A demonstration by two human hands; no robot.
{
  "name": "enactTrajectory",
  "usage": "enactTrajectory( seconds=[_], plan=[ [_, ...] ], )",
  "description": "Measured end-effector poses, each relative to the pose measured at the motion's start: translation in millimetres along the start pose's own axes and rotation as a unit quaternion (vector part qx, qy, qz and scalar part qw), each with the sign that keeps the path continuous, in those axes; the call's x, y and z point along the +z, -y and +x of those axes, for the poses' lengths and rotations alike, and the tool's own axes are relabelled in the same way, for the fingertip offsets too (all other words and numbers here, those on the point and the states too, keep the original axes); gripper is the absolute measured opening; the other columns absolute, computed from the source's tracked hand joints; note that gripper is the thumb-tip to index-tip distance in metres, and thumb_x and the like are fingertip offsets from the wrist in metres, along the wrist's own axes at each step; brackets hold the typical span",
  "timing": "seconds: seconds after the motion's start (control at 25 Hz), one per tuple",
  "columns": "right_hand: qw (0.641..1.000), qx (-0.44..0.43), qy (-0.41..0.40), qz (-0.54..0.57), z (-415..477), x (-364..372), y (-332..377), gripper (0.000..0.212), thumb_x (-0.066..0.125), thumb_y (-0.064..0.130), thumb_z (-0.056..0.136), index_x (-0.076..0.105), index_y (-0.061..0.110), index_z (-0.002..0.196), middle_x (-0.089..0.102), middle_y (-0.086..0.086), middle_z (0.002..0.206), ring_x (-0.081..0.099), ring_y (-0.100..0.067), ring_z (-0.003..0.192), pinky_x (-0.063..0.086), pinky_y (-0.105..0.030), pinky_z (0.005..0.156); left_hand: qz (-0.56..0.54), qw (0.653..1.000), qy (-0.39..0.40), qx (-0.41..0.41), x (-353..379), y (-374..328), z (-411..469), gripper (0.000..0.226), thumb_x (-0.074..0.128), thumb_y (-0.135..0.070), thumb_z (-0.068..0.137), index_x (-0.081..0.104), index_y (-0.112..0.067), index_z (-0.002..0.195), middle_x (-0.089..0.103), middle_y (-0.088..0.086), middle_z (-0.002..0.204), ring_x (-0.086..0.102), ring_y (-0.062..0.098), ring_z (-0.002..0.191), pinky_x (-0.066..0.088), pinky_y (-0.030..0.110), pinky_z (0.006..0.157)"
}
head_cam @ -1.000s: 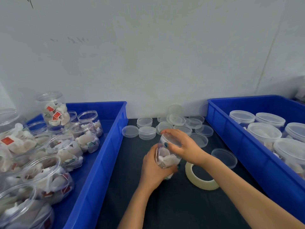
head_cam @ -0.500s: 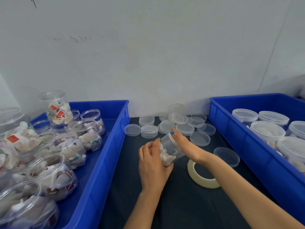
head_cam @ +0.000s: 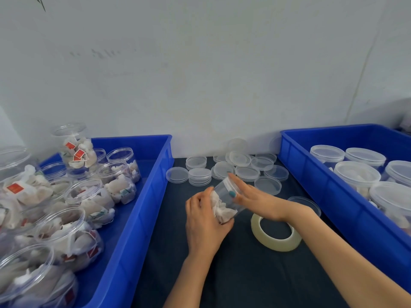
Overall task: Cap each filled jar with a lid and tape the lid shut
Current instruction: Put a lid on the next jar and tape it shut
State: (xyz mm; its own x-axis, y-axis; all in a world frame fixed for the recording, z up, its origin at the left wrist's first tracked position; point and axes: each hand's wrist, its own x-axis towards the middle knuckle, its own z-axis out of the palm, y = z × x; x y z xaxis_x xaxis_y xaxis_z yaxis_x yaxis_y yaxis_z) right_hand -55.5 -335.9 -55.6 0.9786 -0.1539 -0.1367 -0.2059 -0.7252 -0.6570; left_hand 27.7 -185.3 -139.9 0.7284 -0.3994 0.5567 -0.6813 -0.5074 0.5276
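A small clear jar (head_cam: 222, 197) of white tea bags is held tilted above the dark table, its lidded end pointing up and away. My left hand (head_cam: 204, 225) grips its lower body from the left. My right hand (head_cam: 253, 198) holds the lidded end, with fingers laid across the lid and the thumb on the jar's side. A roll of clear tape (head_cam: 275, 241) lies flat on the table just under my right wrist. Loose clear lids (head_cam: 200, 175) sit in stacks and singles behind the jar.
A blue bin (head_cam: 142, 210) on the left holds several open filled jars (head_cam: 89, 196). At the right, another blue bin (head_cam: 333, 196) holds several capped jars (head_cam: 355, 174). A white wall closes off the back. Dark table cloth (head_cam: 244, 281) lies in front of my hands.
The jar has gone from upright to tilted, lid end away from me. My left hand has shifted round its base and my right fingers have straightened over the lid.
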Motion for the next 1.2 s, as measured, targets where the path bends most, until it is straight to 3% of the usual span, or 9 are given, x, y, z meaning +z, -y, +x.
enactTrajectory(
  seconds=[0.12, 0.2, 0.28, 0.4, 0.52, 0.68, 0.88, 1.04, 1.2],
  plan=[
    [0.993, -0.012, -0.072, -0.095, -3, 6, -1, 0.083, 0.016, 0.084, 0.077, 0.017, 0.042, 0.149, 0.065, -0.002, 0.113, 0.063, -0.018, 0.103, 0.047, -0.041, 0.092, -0.018, 1.000, 0.003, 0.003, 0, 1, 0, 0.090, 0.085, -0.050, 0.063, 0.044, -0.026, 0.139, 0.050, -0.003, 0.128, 0.038, 0.015, 0.123, 0.047, 0.025, 0.080],
    [0.966, 0.039, -0.117, -0.227, 1, 10, -1, 0.098, -0.002, 0.089, 0.067, 0.026, 0.031, 0.141, 0.059, 0.006, 0.078, 0.058, -0.017, 0.076, 0.042, -0.036, 0.066, -0.011, 1.000, 0.005, 0.016, -1, -1, -1, 0.090, 0.084, -0.052, 0.064, 0.043, -0.027, 0.140, 0.050, -0.004, 0.128, 0.038, 0.014, 0.124, 0.050, 0.025, 0.079],
    [0.964, 0.043, -0.120, -0.234, 3, 8, -6, 0.102, -0.004, 0.087, 0.069, 0.022, 0.029, 0.149, 0.063, 0.001, 0.103, 0.060, -0.018, 0.090, 0.045, -0.036, 0.073, -0.018, 1.000, 0.006, 0.012, -2, 0, 0, 0.090, 0.085, -0.052, 0.064, 0.043, -0.027, 0.140, 0.050, -0.004, 0.129, 0.039, 0.014, 0.124, 0.048, 0.025, 0.081],
    [0.991, -0.051, -0.089, -0.082, -1, 7, -1, 0.078, 0.018, 0.081, 0.082, 0.006, 0.048, 0.152, 0.032, 0.000, 0.151, 0.054, -0.021, 0.122, 0.042, -0.038, 0.100, -0.032, 0.999, 0.008, 0.006, -4, 1, 0, 0.092, 0.086, -0.049, 0.063, 0.043, -0.025, 0.140, 0.050, -0.004, 0.131, 0.038, 0.014, 0.125, 0.041, 0.020, 0.086],
    [0.978, -0.064, -0.144, -0.136, 2, 15, 1, 0.075, 0.016, 0.080, 0.079, 0.022, 0.044, 0.144, 0.045, -0.001, 0.130, 0.061, -0.020, 0.091, 0.048, -0.035, 0.080, -0.026, 0.999, 0.003, 0.026, -3, 1, -1, 0.092, 0.087, -0.046, 0.061, 0.046, -0.021, 0.139, 0.052, 0.000, 0.129, 0.041, 0.017, 0.124, 0.042, 0.021, 0.084],
    [0.956, -0.035, -0.215, -0.196, 8, 24, 8, 0.076, 0.004, 0.080, 0.078, 0.030, 0.039, 0.137, 0.051, -0.001, 0.118, 0.062, -0.026, 0.088, 0.045, -0.035, 0.068, -0.028, 0.999, -0.005, 0.027, -4, 1, -2, 0.091, 0.087, -0.044, 0.061, 0.048, -0.018, 0.138, 0.053, 0.002, 0.127, 0.044, 0.019, 0.121, 0.043, 0.021, 0.081],
    [0.948, 0.003, -0.246, -0.202, 15, 26, 9, 0.069, 0.007, 0.077, 0.084, 0.032, 0.042, 0.137, 0.056, 0.000, 0.116, 0.062, -0.025, 0.097, 0.045, -0.036, 0.075, -0.035, 0.999, -0.001, 0.021, -2, -1, -1, 0.092, 0.086, -0.049, 0.062, 0.048, -0.015, 0.140, 0.054, -0.001, 0.128, 0.045, 0.018, 0.122, 0.040, 0.020, 0.088],
    [0.981, -0.046, -0.188, 0.020, -4, 30, -17, 0.077, 0.034, 0.075, 0.084, 0.024, 0.037, 0.151, 0.043, 0.012, 0.145, 0.048, -0.004, 0.127, 0.043, -0.031, 0.103, -0.167, 0.983, 0.032, -0.074, 0, -2, 2, 0.088, 0.088, -0.050, 0.058, 0.048, -0.025, 0.132, 0.054, -0.012, 0.124, 0.051, 0.011, 0.118, 0.045, 0.027, 0.099],
    [0.963, 0.015, -0.205, -0.174, -42, 51, -65, 0.070, 0.036, 0.088, 0.074, 0.044, 0.040, 0.124, 0.044, 0.028, 0.113, 0.045, 0.004, 0.105, 0.038, -0.015, 0.089, -0.281, 0.943, 0.114, -0.138, 9, 3, 4, 0.087, 0.091, -0.041, 0.063, 0.042, -0.034, 0.134, 0.050, -0.013, 0.132, 0.047, 0.008, 0.126, 0.047, 0.033, 0.103]
  ],
)
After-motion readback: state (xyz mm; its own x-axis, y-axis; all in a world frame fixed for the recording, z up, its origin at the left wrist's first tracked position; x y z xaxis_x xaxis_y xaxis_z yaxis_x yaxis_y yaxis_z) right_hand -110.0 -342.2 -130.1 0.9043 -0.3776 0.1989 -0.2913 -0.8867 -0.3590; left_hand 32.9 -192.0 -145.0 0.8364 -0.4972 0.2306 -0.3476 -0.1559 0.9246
